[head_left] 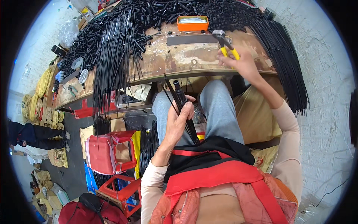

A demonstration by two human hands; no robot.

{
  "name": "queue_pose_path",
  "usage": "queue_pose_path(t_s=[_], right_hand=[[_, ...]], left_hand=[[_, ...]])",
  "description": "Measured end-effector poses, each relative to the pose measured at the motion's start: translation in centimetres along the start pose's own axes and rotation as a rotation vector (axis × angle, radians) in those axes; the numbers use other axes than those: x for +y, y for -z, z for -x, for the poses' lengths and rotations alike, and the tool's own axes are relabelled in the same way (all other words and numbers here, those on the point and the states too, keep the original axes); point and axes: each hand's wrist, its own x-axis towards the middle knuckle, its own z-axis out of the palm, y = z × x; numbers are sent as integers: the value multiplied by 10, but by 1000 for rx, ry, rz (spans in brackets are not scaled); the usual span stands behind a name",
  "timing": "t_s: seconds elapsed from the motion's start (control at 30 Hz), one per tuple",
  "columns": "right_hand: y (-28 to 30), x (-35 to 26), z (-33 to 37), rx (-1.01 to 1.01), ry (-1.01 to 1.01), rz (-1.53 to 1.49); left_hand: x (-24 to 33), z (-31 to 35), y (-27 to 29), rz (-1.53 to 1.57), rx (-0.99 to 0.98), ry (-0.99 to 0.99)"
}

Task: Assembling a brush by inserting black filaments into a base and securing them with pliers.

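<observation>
In front of my lap, my left hand (179, 117) is wrapped round a black tubular piece (178, 86) with a ringed top end. Several thin black rods run alongside the tube in the same grip, slanting down toward my lap. Over the table's near right part, my right hand (244, 63) grips the yellow handles of a pair of pincers (218, 34). Their metal head points up and away from me, and the black tube is well apart from them. Whether the pincers' jaws touch the tabletop cannot be told.
The wooden table (160, 59) curves ahead, heaped at the back with black plastic parts (149, 16). Long black rods (115, 56) overhang its edge at left, and more rods (281, 56) at right. An orange box (192, 26) sits behind a grey strip (192, 39). Red stools (100, 154) stand left.
</observation>
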Motion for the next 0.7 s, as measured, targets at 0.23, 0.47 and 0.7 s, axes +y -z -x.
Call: queue_pose_path(t_s=[0.23,0.47,0.7], right_hand=[[-40,-19,53,-127,-101,-332],[-51,-25,70,-305,-220,-544],[-59,-28,85,-262,-201,-481]], left_hand=[[-2,-6,-4,26,-16,22],[0,-5,-5,28,-54,29],[1,2,-5,23,-117,-17]])
